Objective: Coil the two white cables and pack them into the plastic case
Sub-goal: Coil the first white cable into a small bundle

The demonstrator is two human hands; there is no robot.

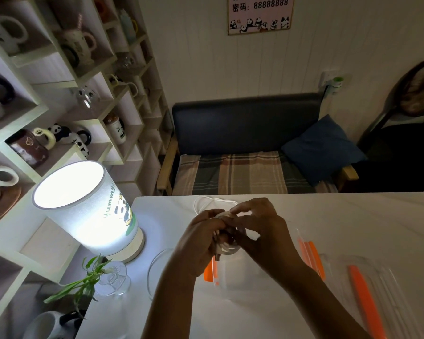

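My left hand (201,243) and my right hand (257,226) meet above the white table, both closed on a coiled white cable (227,249) whose loops and a plug end show below my fingers. A second white cable (212,200) lies loose on the table just beyond my hands. The clear plastic case (245,272) with orange latches sits directly under my hands, open. Its clear lid (377,287) with orange clips lies to the right.
A lit table lamp (88,204) stands at the table's left. A small glass vase with a green plant (110,277) is in front of it. A clear loop lies left of the case. A bench with a blue cushion (321,145) is beyond the table.
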